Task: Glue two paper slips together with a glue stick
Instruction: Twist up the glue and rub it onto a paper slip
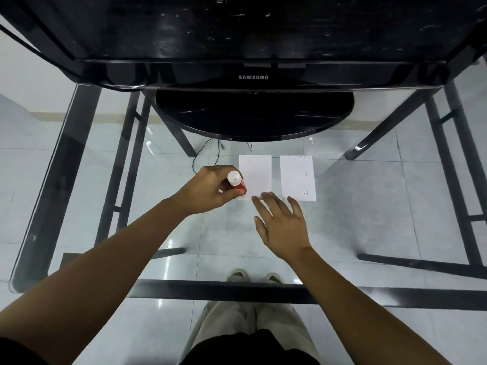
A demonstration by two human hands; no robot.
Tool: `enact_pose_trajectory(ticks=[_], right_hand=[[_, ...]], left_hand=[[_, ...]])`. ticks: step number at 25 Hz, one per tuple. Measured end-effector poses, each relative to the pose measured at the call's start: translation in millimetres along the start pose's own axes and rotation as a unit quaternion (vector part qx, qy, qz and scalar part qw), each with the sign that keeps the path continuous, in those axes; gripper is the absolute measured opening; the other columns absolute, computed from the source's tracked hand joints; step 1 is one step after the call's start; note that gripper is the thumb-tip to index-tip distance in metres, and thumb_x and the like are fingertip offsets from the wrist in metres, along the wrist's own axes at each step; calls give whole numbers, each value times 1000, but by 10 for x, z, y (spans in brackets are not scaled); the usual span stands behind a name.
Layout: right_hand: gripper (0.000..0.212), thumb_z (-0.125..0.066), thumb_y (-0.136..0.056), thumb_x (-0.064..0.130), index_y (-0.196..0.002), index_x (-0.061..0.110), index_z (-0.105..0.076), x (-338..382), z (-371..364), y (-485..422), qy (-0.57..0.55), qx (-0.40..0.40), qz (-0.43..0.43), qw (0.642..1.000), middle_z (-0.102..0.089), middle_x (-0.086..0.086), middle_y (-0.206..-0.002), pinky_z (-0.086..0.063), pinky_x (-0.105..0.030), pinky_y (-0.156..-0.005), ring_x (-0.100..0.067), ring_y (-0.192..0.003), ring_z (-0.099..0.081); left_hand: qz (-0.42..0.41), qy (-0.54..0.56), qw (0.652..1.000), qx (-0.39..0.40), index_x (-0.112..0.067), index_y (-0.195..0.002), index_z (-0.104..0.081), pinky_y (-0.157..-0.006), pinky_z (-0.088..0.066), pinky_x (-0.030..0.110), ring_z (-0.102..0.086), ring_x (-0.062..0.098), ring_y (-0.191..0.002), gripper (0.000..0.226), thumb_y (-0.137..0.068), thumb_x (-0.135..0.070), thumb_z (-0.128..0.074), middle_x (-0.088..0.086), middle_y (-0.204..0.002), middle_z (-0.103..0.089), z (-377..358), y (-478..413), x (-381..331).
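Note:
Two white paper slips lie side by side on the glass table. The left slip [257, 172] is blank; the right slip [297, 177] carries small printed marks along its right edge. My left hand [210, 189] grips a red glue stick [237, 184] with a white end, held at the left slip's lower left edge. My right hand [282, 223] lies flat with straight fingers, its fingertips pressing the near edge of the left slip and reaching toward the right one.
A black Samsung monitor [253, 77] on a round stand [254, 114] fills the far side of the glass table [105, 219]. Black table frame bars and a thin cable [208, 154] show through the glass. My legs and shoes are visible below.

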State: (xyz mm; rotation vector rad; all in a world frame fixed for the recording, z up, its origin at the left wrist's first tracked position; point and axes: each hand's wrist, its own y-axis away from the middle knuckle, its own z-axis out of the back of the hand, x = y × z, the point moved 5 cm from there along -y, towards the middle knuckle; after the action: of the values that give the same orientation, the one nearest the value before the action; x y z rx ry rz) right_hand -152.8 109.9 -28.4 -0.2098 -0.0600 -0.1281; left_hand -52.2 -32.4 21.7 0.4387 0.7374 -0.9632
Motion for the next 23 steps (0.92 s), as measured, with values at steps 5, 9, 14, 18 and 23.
enact_pose_trajectory(ticks=[5,9,14,18,23], right_hand=[[42,-58,-85,37,-124,21,-60,-5,-17,12,15,-19,-5,1000,-64,-1,-124,-43,-43,-97,-16,-114,-59],[43,-59,-84,38,-124,22,-60,-13,-29,17,20,-18,-8,1000,-64,-1,-124,-43,-44,-96,-15,-115,-59],[42,-58,-84,36,-124,21,-60,-17,-45,11,10,-23,-7,1000,-64,-1,-124,-44,-41,-95,-15,-114,-59],[42,-39,-90,36,-125,22,-58,-18,-59,19,14,-20,-10,1000,-62,1,-125,-44,-38,-94,-12,-117,-57],[45,-34,-90,35,-126,22,-57,-15,-57,15,11,-17,-13,1000,-62,1,-126,-43,-38,-95,-12,-117,-56]], left_hand=[[-9,-52,998,37,-10,-97,-61,-73,-55,31,-65,14,-74,24,-82,-25,-71,2,-92,-68,-75,-53,-11],[-1,-65,996,57,-10,-101,-57,-76,-56,34,-67,16,-74,28,-82,-26,-70,4,-92,-72,-71,-85,22],[-14,-81,995,51,-8,-98,-56,-76,-55,36,-67,20,-77,24,-84,-24,-68,2,-93,-73,-1,-249,44],[-9,-111,994,25,-6,-99,-56,-74,-53,33,-65,26,-80,28,-83,-26,-69,9,-91,-70,92,-485,102],[13,-71,997,-7,-7,-95,-57,-73,-54,30,-65,21,-81,26,-82,-25,-69,2,-90,-69,193,-537,112]])
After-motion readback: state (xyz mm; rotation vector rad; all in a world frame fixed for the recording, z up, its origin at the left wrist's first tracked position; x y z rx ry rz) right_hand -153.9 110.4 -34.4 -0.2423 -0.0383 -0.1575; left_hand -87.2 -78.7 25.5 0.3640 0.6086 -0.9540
